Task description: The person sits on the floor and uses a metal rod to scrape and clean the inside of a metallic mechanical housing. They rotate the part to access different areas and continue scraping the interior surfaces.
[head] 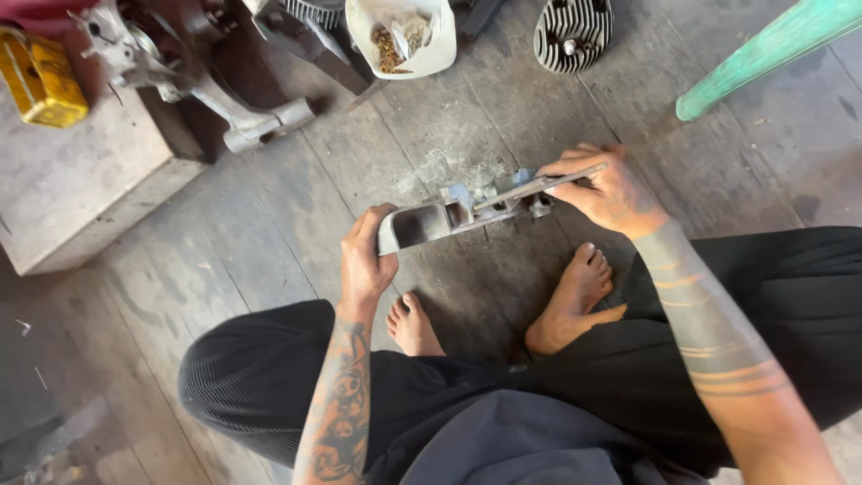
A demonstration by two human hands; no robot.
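Head view is showing a grey metal engine casting [449, 214] being held above the wooden floor [296, 233], near the middle of the frame. The left hand [366, 256] is gripping its hollow end at about 8 o'clock, fingers wrapped tight round the rim. The right hand [606, 190] is closing on a flat metal file [539, 186] at 3 o'clock, and the file is lying along the casting's top edge. Two bare feet [575, 296] are resting on the floor at 6 o'clock, directly beneath the casting, between black-trousered knees. At 12 o'clock a white tub [431, 49] of small parts is sitting, with a finned cylinder head [573, 34] at 1 o'clock. A green bar [772, 49] is slanting in at 2 o'clock. At 10 o'clock a metal engine assembly [189, 76] is leaning over a concrete block [81, 189], beside a yellow can [38, 79].
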